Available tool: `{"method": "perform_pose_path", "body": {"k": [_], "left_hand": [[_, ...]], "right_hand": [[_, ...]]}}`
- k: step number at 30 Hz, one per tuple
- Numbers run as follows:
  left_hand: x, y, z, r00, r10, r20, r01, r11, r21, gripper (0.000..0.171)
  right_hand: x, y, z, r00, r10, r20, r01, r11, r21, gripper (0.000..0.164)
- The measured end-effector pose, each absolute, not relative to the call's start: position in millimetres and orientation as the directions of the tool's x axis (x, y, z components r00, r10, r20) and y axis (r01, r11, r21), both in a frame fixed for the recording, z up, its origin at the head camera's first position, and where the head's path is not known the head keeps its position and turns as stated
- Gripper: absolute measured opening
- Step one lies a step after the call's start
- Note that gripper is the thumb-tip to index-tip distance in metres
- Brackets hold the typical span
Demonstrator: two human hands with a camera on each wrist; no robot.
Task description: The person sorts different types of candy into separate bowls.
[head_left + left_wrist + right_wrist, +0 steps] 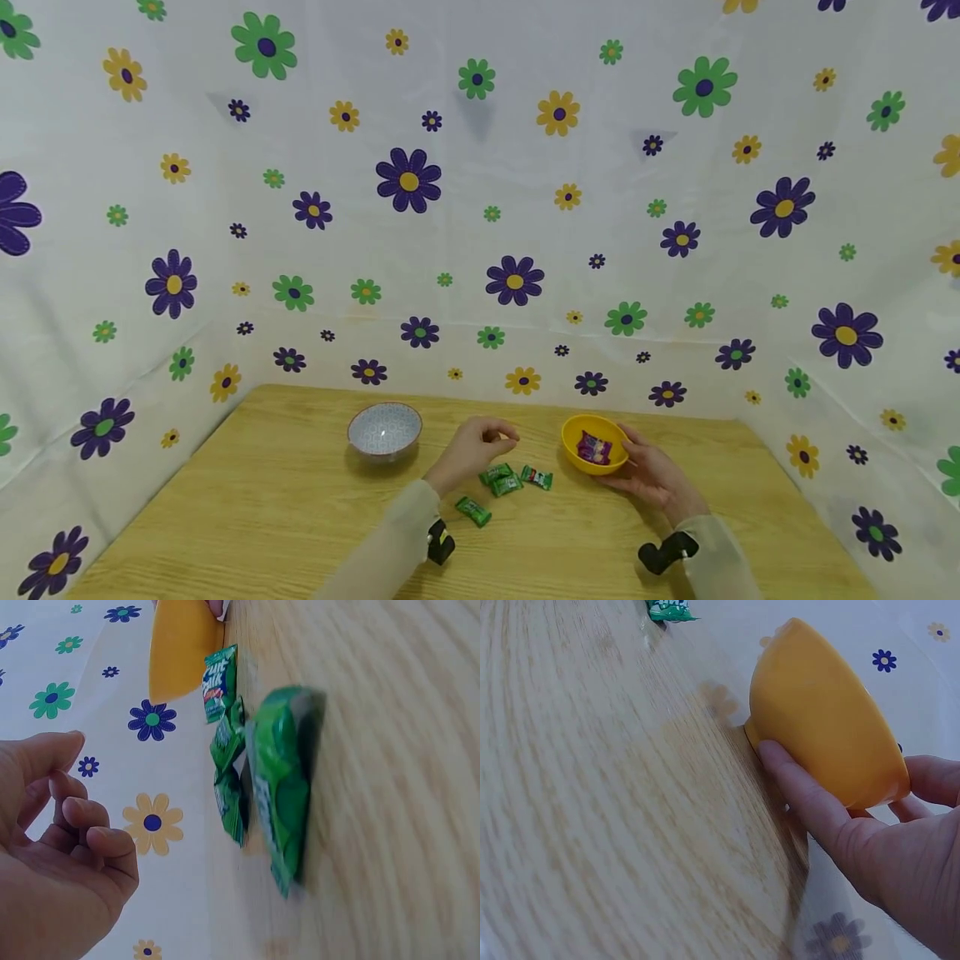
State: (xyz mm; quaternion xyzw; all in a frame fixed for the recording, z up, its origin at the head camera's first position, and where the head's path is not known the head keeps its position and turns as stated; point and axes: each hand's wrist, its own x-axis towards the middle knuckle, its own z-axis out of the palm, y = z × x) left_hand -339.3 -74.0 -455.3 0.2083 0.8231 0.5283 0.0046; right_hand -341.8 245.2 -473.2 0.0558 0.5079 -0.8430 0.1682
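Observation:
On the right of the table, my right hand (651, 483) grips a yellow bowl (572, 450) by its right side. In the right wrist view the thumb lies low along the outer wall of the bowl (817, 712), the other fingers at its rim. Purple-wrapped candies (594, 448) lie inside. My left hand (474, 454) hovers above the table with loosely curled fingers and holds nothing. Nearest to it are green-wrapped candies (507, 484), several in number, one of them lying apart toward the front (473, 512). The left wrist view shows these candies (277, 780) beside the hand (67, 847).
A patterned bowl (384, 433) with a reddish rim stands at the back left of the wooden table (270, 500). White sheeting (450, 242) printed with flowers encloses the back and both sides. Each wrist carries a black camera mount (666, 552).

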Motion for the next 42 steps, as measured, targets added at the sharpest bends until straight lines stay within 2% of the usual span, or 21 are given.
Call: {"method": "perform_pose_path", "body": {"k": [10, 22, 28, 35, 42], "left_hand": [[-342, -97, -447, -0.910, 0.313, 0.272, 0.383, 0.379, 0.843, 0.017], [-340, -127, -439, -0.945, 0.240, 0.225, 0.307, 0.399, 0.864, 0.012], [-344, -151, -441, -0.969, 0.141, 0.202, 0.244, 0.433, 0.868, 0.013], [-348, -181, -438, -0.978, 0.050, 0.205, 0.208, 0.392, 0.896, 0.019], [-344, -208, -436, -0.964, -0.041, 0.264, 0.208, 0.503, 0.839, 0.020]], "right_hand": [[-346, 247, -473, -0.935, -0.240, -0.261, 0.344, -0.439, -0.830, 0.055], [-347, 245, -473, -0.936, -0.239, -0.260, 0.343, -0.438, -0.831, 0.055], [-345, 244, -473, -0.934, -0.244, -0.260, 0.345, -0.435, -0.832, 0.055], [-345, 245, -474, -0.936, -0.244, -0.253, 0.338, -0.424, -0.840, 0.055], [-343, 245, -473, -0.937, -0.233, -0.261, 0.338, -0.411, -0.847, 0.054]]}}
